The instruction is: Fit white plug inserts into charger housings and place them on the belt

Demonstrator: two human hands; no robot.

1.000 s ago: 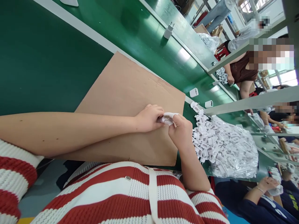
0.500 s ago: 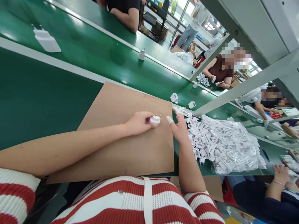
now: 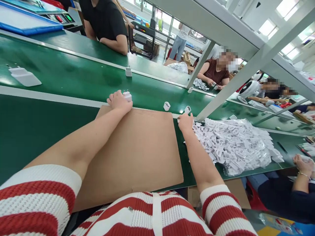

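Surface: I see a green tabletop (image 3: 61, 78) with a brown cardboard sheet (image 3: 137, 147) lying on it; co-workers sit along the far side.
Thing: the white charger (image 3: 127, 95) sits prongs up, just past the cardboard's far edge.
Left hand: the left hand (image 3: 119, 101) is stretched forward, fingers closed around the charger.
Right hand: the right hand (image 3: 185, 121) touches the pile of white parts (image 3: 233, 144); I cannot tell whether its fingers hold anything.

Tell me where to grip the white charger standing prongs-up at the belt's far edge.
Pinch the lone charger by the flat side faces of its white body, reaching from the near side: it stands upright with prongs on top, so the top likely gives no hold.
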